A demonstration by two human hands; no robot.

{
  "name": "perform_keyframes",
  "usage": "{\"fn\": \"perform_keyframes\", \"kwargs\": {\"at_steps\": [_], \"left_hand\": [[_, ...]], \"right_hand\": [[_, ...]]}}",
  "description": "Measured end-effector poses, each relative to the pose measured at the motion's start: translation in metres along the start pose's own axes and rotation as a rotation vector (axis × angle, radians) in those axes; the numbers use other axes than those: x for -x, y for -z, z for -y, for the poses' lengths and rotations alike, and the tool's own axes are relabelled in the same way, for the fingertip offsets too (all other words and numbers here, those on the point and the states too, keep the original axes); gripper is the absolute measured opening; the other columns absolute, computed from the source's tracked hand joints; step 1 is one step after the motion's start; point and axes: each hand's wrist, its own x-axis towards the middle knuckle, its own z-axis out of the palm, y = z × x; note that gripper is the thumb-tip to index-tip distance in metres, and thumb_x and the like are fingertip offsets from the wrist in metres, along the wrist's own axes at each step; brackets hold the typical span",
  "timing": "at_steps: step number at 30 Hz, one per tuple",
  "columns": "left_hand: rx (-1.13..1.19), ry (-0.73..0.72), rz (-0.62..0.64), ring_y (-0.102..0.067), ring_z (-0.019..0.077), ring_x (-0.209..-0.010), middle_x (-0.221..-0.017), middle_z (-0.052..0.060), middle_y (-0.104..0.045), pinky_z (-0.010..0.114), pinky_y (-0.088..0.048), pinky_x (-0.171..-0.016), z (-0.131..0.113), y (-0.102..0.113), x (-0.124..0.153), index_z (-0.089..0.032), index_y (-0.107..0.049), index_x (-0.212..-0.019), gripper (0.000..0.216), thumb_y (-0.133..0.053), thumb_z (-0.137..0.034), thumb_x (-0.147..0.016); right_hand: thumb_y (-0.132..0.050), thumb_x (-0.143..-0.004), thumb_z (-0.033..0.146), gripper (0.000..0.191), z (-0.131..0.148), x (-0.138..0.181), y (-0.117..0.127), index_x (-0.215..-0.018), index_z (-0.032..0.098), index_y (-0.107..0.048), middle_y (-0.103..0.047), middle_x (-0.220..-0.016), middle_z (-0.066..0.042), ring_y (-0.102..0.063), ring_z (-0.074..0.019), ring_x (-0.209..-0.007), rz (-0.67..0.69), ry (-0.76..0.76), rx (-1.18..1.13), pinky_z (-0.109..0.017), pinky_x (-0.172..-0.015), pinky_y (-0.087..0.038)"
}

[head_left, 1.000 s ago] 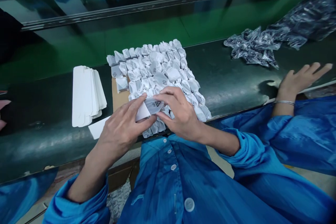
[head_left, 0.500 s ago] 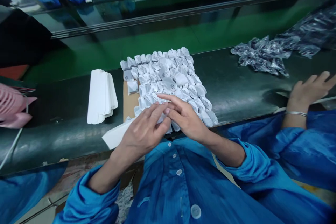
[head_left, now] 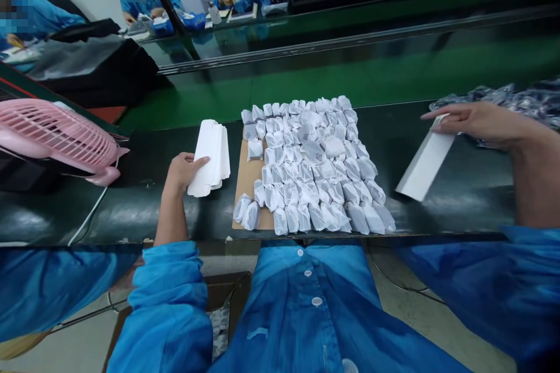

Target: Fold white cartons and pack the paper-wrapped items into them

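Note:
My left hand [head_left: 181, 173] is at the left stack of flat white card strips [head_left: 212, 157], closed at its near left edge with the thumb on top. How many strips it pinches I cannot tell. On the right, my right hand [head_left: 470, 119] pinches the top end of another white card strip [head_left: 424, 163], which slants down to the left and shows a crease along its length. Between my hands lie rows of small items in whitish wrapping [head_left: 306, 169], on a brown cardboard sheet [head_left: 247, 178]. What is inside the wrapping is hidden.
A pink fan [head_left: 61, 134] stands at the left, its cable running to the table's front edge. Clear plastic bags [head_left: 503, 96] lie at the far right, partly behind my right hand. Across the green bench [head_left: 284, 81], people in blue coats handle small things.
My hands, earlier together over the wrapped items, are now far apart. The left is on the strip stack; the right is far right with the strip. The view has shifted left.

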Motion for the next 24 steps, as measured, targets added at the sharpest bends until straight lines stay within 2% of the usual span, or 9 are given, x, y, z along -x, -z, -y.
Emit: {"fn": "perform_keyframes", "kwargs": {"at_steps": [3, 6, 9, 12, 15, 16, 18, 21, 24], "left_hand": [[0.105, 0.057, 0.045, -0.054, 0.0131, -0.057, -0.068, -0.001, -0.061, 0.024, -0.04, -0.05, 0.016, -0.013, -0.005, -0.016, -0.06, -0.074, 0.034, -0.081, -0.038, -0.057], [0.191, 0.094, 0.054, -0.052, 0.0118, -0.056, -0.067, -0.002, -0.061, 0.023, -0.039, -0.048, 0.016, -0.015, -0.005, -0.017, -0.058, -0.071, 0.036, -0.082, -0.037, -0.053], [0.254, 0.113, 0.044, -0.054, 0.0134, -0.056, -0.064, 0.0, -0.061, 0.024, -0.042, -0.049, 0.01, -0.003, -0.008, -0.015, -0.059, -0.068, 0.033, -0.081, -0.034, -0.052], [0.307, 0.062, -0.039, -0.055, 0.0129, -0.058, -0.067, 0.0, -0.064, 0.024, -0.043, -0.051, -0.008, 0.013, 0.002, -0.012, -0.064, -0.074, 0.029, -0.077, -0.032, -0.058], [0.38, -0.067, -0.092, -0.059, 0.0125, -0.066, -0.079, 0.0, -0.069, 0.023, -0.048, -0.058, -0.04, 0.013, 0.045, -0.012, -0.068, -0.088, 0.033, -0.073, -0.037, -0.068], [0.4, -0.115, -0.075, -0.06, 0.0132, -0.068, -0.082, 0.001, -0.07, 0.023, -0.05, -0.059, -0.052, 0.008, 0.068, -0.013, -0.069, -0.092, 0.036, -0.073, -0.041, -0.07], [0.413, -0.206, 0.003, -0.063, 0.0158, -0.07, -0.085, 0.002, -0.072, 0.024, -0.05, -0.057, -0.071, -0.005, 0.119, -0.014, -0.07, -0.095, 0.041, -0.075, -0.047, -0.071], [0.458, -0.279, 0.191, -0.067, 0.0189, -0.076, -0.09, 0.005, -0.073, 0.025, -0.054, -0.06, -0.082, -0.016, 0.184, -0.016, -0.07, -0.102, 0.041, -0.077, -0.045, -0.074], [0.701, -0.303, 0.2, -0.069, 0.0216, -0.089, -0.109, 0.006, -0.071, 0.028, -0.057, -0.063, -0.076, -0.009, 0.204, -0.024, -0.059, -0.128, 0.057, -0.073, -0.048, -0.078]], "right_hand": [[-0.066, -0.066, 0.076, 0.062, -0.03, -0.012, -0.02, -0.085, 0.018, -0.08, -0.071, -0.063, -0.007, -0.063, -0.0134, -0.05, 0.061, 0.016, 0.128, -0.031, -0.05, -0.044], [-0.073, -0.065, 0.074, 0.054, -0.018, -0.013, -0.039, -0.076, 0.022, -0.077, -0.068, -0.062, -0.007, -0.067, -0.0229, -0.06, -0.081, 0.021, 0.243, -0.045, -0.066, -0.054], [-0.07, -0.079, 0.063, 0.041, 0.036, 0.001, -0.054, -0.092, 0.024, -0.075, -0.073, -0.088, -0.012, -0.067, -0.0387, -0.102, -0.277, 0.153, 0.291, -0.066, -0.098, -0.045], [-0.063, -0.089, 0.049, 0.035, 0.125, 0.034, -0.078, -0.114, 0.025, -0.071, -0.071, -0.114, -0.012, -0.061, -0.038, -0.117, -0.226, 0.275, 0.152, -0.065, -0.104, -0.042], [-0.064, -0.09, 0.042, 0.047, 0.221, 0.069, -0.12, -0.131, 0.02, -0.06, -0.068, -0.122, -0.01, -0.066, -0.0264, -0.107, -0.003, 0.283, -0.377, -0.05, -0.096, -0.053], [-0.063, -0.09, 0.044, 0.055, 0.248, 0.076, -0.136, -0.138, 0.02, -0.052, -0.065, -0.127, -0.011, -0.066, -0.024, -0.107, 0.075, 0.257, -0.547, -0.046, -0.093, -0.055], [-0.061, -0.092, 0.045, 0.062, 0.286, 0.08, -0.164, -0.145, 0.019, -0.041, -0.059, -0.136, -0.013, -0.064, -0.0211, -0.11, 0.11, 0.216, -0.855, -0.039, -0.091, -0.055], [-0.05, -0.095, 0.032, 0.044, 0.3, 0.074, -0.179, -0.134, 0.013, -0.05, -0.069, -0.109, -0.008, -0.065, -0.0168, -0.091, 0.163, 0.222, -1.024, -0.029, -0.075, -0.052], [-0.05, -0.094, 0.026, 0.03, 0.284, 0.071, -0.158, -0.119, 0.012, -0.062, -0.069, -0.095, -0.004, -0.062, -0.0156, -0.081, 0.403, 0.391, -0.788, -0.025, -0.066, -0.046]]}}
